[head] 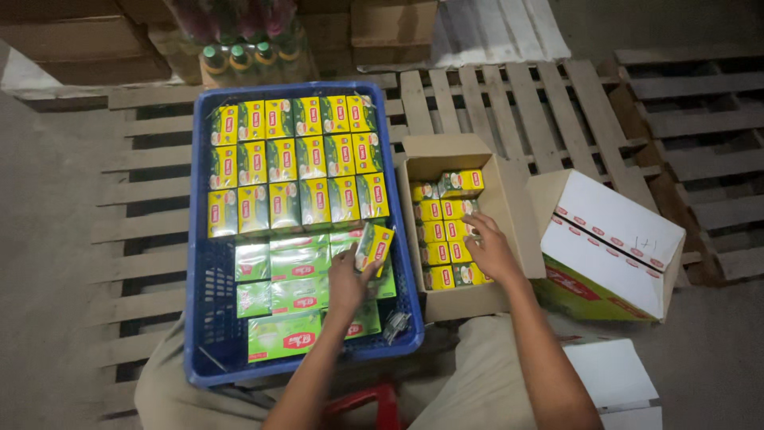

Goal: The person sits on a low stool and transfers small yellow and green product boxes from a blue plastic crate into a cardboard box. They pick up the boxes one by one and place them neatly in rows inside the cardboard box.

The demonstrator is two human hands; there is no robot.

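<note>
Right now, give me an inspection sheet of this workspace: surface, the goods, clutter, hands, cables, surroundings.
Surface: wooden pallets on a concrete floor.
Goods: blue crate with upright rows of small yellow-green boxes and flat green packets in front; open cardboard box partly filled with the same small boxes.
Clutter: tipped white and green carton at the right.
Hands: left hand holds one small box over the crate; right hand rests on the boxes in the cardboard box.
Cables: nothing seen.
Surroundings: bottles and brown cartons behind the crate.
</note>
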